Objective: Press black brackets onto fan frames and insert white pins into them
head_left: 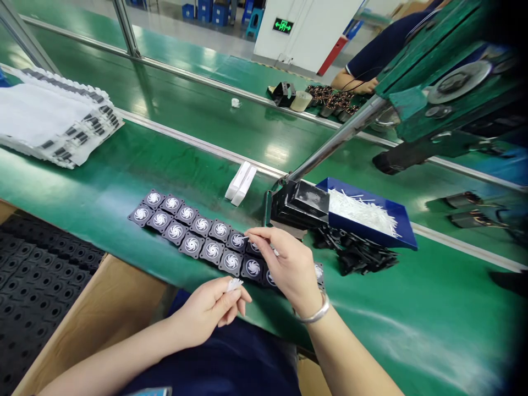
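Observation:
Two rows of square black plates (192, 243), each with a white swirl in its centre, lie edge to edge on the green bench. My right hand (286, 264) is over the right part of the rows, thumb and forefinger pinching a thin white stick (246, 236) at one of the plates. It hides some plates behind it. Just in front of the near row, my left hand (216, 305) is closed around a small bundle of white sticks (234, 284); their lower ends are hidden in the fingers.
A blue tray (406, 220) of white sticks stands beside a green press (433, 104) with a black base. Black parts (363, 253) are heaped before it. Two white blocks (241, 184) and a stack of white sheets (45, 118) lie farther back. A person's arm (350, 80) is across the bench.

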Demonstrator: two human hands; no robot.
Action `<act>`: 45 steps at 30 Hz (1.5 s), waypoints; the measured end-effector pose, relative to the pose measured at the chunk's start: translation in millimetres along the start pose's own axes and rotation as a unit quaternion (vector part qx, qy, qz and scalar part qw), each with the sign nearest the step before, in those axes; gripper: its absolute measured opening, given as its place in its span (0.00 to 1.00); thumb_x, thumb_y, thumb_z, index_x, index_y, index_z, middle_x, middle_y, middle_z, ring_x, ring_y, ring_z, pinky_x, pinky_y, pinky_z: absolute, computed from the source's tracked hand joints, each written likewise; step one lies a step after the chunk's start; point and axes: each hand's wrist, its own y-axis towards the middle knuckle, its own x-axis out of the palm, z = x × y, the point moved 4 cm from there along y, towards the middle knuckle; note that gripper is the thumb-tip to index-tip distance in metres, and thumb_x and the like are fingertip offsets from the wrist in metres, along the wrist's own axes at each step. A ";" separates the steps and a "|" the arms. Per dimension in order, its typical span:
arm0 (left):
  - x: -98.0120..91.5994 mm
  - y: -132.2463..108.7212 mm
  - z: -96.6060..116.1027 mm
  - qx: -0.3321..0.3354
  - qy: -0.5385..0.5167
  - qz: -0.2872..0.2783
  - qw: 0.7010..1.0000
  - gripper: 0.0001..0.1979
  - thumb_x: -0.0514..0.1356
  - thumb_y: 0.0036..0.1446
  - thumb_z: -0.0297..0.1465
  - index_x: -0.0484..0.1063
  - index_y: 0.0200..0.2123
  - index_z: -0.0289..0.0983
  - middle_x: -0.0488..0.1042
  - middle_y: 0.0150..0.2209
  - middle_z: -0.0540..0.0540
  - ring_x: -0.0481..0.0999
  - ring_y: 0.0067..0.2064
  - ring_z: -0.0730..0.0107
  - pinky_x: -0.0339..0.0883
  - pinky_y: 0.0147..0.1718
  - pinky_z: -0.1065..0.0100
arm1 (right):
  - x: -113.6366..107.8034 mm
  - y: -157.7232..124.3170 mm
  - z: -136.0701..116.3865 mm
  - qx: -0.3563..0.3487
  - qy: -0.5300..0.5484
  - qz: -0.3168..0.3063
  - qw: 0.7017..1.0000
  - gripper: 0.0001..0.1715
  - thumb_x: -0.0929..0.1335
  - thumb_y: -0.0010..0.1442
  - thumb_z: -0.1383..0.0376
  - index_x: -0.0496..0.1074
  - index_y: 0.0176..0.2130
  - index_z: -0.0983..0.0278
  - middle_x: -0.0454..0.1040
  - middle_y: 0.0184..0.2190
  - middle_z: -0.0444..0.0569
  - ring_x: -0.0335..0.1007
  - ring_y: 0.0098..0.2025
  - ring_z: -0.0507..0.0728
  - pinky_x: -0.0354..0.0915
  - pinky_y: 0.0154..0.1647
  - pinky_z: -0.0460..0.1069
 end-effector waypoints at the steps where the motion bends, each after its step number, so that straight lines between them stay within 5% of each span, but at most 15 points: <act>1: -0.7 -0.1 -0.3 -0.002 0.005 0.003 1.000 0.24 0.50 0.66 0.49 0.69 0.39 0.31 0.68 0.28 0.48 0.60 0.23 0.80 0.57 0.22 0.74 | 2.6 0.8 -0.7 -0.016 -0.011 -0.003 1.000 0.06 0.65 0.69 0.67 0.73 0.42 0.64 0.78 0.36 0.47 0.74 0.37 0.54 0.68 0.41 0.49; 11: -2.2 1.9 0.5 0.001 -0.013 -0.005 1.000 0.25 0.50 0.66 0.50 0.68 0.38 0.32 0.69 0.31 0.46 0.72 0.28 0.74 0.61 0.20 0.76 | 12.1 8.2 -3.0 -0.086 -0.099 -0.061 0.990 0.09 0.65 0.69 0.64 0.70 0.36 0.65 0.73 0.29 0.48 0.67 0.32 0.56 0.64 0.36 0.51; 17: -4.7 0.7 1.8 -0.002 -0.015 -0.007 1.000 0.24 0.49 0.67 0.49 0.68 0.42 0.32 0.69 0.31 0.47 0.65 0.21 0.81 0.55 0.17 0.78 | -25.9 12.5 -20.4 -0.072 -0.117 0.058 0.989 0.10 0.69 0.66 0.61 0.69 0.43 0.66 0.72 0.35 0.51 0.66 0.38 0.57 0.62 0.43 0.53; 21: -5.2 1.2 6.8 0.031 0.043 -0.026 0.998 0.24 0.46 0.69 0.47 0.69 0.38 0.32 0.67 0.25 0.50 0.62 0.21 0.80 0.58 0.20 0.76 | -10.8 -5.1 -29.5 -0.039 0.074 -0.141 0.987 0.08 0.69 0.66 0.64 0.70 0.45 0.64 0.72 0.38 0.49 0.68 0.40 0.55 0.65 0.41 0.48; 23: -5.1 0.8 9.2 0.055 0.091 -0.029 0.994 0.25 0.45 0.70 0.44 0.69 0.34 0.31 0.64 0.21 0.51 0.60 0.20 0.80 0.59 0.22 0.76 | 0.6 -16.1 -30.4 -0.011 0.139 -0.193 0.971 0.04 0.67 0.67 0.65 0.71 0.40 0.64 0.71 0.35 0.48 0.68 0.37 0.53 0.65 0.37 0.47; 28: -5.7 -2.1 10.0 0.085 0.073 -0.010 0.994 0.23 0.44 0.71 0.43 0.69 0.35 0.32 0.64 0.19 0.52 0.59 0.19 0.81 0.57 0.21 0.77 | 5.4 -23.6 -26.0 0.018 0.171 -0.161 0.972 0.12 0.69 0.66 0.64 0.69 0.30 0.64 0.68 0.28 0.44 0.65 0.31 0.51 0.62 0.32 0.46; 34: -10.9 -4.7 -0.7 0.051 -0.023 0.051 0.997 0.20 0.47 0.70 0.44 0.66 0.41 0.32 0.72 0.28 0.47 0.62 0.19 0.82 0.54 0.17 0.77 | -9.9 -10.9 -19.1 0.007 0.129 -0.015 0.992 0.08 0.69 0.65 0.69 0.68 0.33 0.63 0.72 0.31 0.43 0.70 0.34 0.51 0.64 0.37 0.46; 45: -15.4 -6.2 -3.5 0.043 0.020 0.046 0.998 0.21 0.47 0.70 0.45 0.66 0.39 0.33 0.72 0.29 0.47 0.63 0.20 0.81 0.55 0.19 0.76 | 13.9 -10.3 -26.7 -0.116 -0.068 -0.066 0.989 0.08 0.68 0.67 0.68 0.67 0.34 0.67 0.71 0.30 0.49 0.66 0.34 0.56 0.62 0.38 0.51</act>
